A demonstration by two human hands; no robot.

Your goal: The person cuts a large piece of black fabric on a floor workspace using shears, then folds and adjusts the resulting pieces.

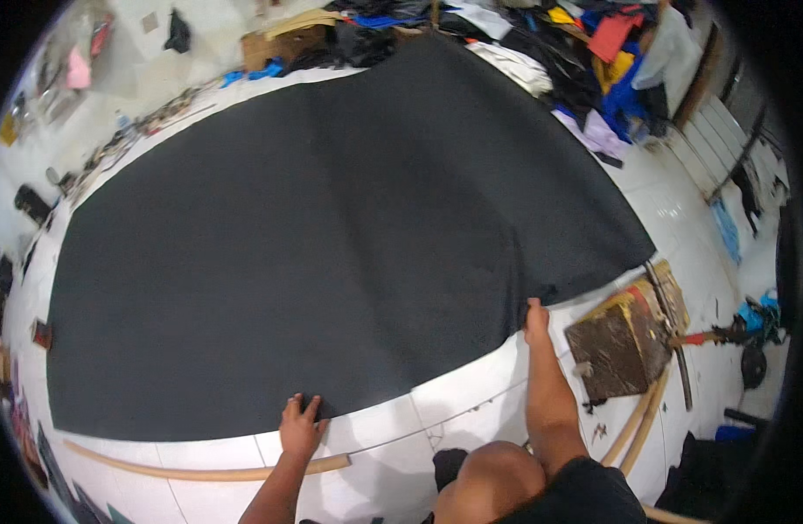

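A large sheet of black fabric (332, 236) lies spread flat over the white tiled floor (454, 410), filling most of the view. My left hand (302, 425) pinches its near edge at the bottom centre, fingers closed on the cloth. My right hand (536, 320) grips the same near edge further right, where the fabric puckers slightly. Both forearms come in from the lower edge, and my knee (489, 480) shows between them.
A long wooden stick (200, 472) lies on the floor just below the fabric. A worn brown box (624, 341) with more sticks sits to the right. Piles of coloured cloth (594, 52) crowd the far side. Small items line the left edge.
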